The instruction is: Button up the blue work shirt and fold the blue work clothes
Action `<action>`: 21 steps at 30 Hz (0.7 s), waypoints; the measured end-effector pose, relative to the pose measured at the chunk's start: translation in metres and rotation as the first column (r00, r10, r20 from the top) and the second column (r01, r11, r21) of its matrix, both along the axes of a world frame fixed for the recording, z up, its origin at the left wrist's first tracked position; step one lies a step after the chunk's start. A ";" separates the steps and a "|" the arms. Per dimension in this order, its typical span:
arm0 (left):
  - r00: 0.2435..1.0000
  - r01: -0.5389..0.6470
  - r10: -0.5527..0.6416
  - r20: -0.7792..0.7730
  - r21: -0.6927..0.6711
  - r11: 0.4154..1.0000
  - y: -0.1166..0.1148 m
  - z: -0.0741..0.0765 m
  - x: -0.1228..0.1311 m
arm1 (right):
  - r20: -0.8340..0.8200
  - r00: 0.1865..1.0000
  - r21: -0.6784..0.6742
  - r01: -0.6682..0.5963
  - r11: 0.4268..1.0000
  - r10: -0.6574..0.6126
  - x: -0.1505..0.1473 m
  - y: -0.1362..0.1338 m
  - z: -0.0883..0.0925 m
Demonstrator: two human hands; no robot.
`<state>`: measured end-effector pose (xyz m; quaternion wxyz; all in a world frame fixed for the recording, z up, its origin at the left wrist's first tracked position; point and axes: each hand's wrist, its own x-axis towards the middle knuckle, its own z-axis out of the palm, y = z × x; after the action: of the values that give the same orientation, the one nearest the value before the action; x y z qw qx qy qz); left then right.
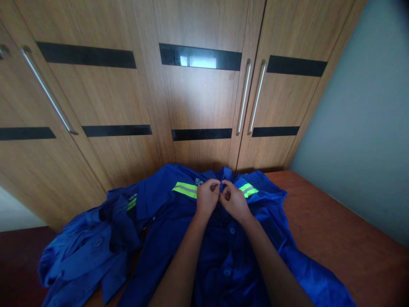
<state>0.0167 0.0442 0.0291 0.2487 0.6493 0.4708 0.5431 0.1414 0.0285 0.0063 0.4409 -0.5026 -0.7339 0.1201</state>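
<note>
Currently, the L hand (207, 199) and R hand (235, 200) are working tip to tip at the upper front of a blue jacket (179, 207), which is lying spread under the fingers, front side up.

Status, L + R: thumb and index are forming a nearly closed pinch; tips are apparently gripping the placket (230, 251). Whether a button is sitting btwn them, cannot tell (too small).

Ref. pos.: the collar (226, 172) is standing just beyond the fingertips; 1 upper button (232, 230) and 1 lower button (226, 272) are showing on the near side of the fingers. Hi-vis strips are flanking them, 1 to L (185, 189), 1 to R (248, 190). A 2nd blue garment (96, 245) is lying bunched well L of the fingers; the brown table (335, 232) is extending to their R.

Procedure (judged): for max. control, L fingers should be steadying 1 edge while R fingers are guiding the other, w/ both edges lying level. Thumbs should be pressing from above, index tips supporting from below.

Caution: if cloth is bunching under the pinch, or the collar is twisting, the edges are prob. misaligning; smoothing the area nearest the fingertips is advisable.
</note>
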 end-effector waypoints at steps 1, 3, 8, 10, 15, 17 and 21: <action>0.999 0.007 -0.006 0.048 -0.018 1.000 0.001 0.000 0.000 | -0.009 1.000 0.001 -0.012 1.000 0.012 0.000 -0.001 0.000; 0.990 0.028 -0.021 0.140 -0.054 0.998 0.003 -0.001 0.001 | -0.016 0.999 0.002 -0.028 1.000 0.028 -0.001 -0.002 0.001; 0.944 0.052 -0.005 0.330 -0.134 0.990 0.006 -0.005 0.002 | -0.042 0.998 0.014 -0.053 0.999 0.053 -0.002 -0.006 0.004; 0.924 0.054 0.014 0.383 -0.165 0.985 0.006 -0.007 0.002 | -0.050 0.998 0.028 -0.036 0.999 0.037 -0.002 -0.005 0.004; 0.899 0.066 0.028 0.437 -0.198 0.978 0.006 -0.007 0.002 | -0.006 0.992 0.080 0.123 0.989 -0.123 -0.001 -0.003 0.004; 0.902 0.078 0.012 0.432 -0.189 0.979 0.006 -0.007 0.003 | 0.006 0.981 0.121 0.191 0.974 -0.194 0.001 -0.003 0.005; 0.917 0.110 -0.045 0.397 -0.141 0.984 0.006 -0.007 0.005 | -0.045 0.967 0.143 0.254 0.957 -0.250 0.004 -0.004 0.008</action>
<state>0.0221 0.0499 0.0217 0.4106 0.5234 0.4275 0.6121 0.1458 0.0246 0.0142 0.4982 -0.5564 -0.6648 0.0152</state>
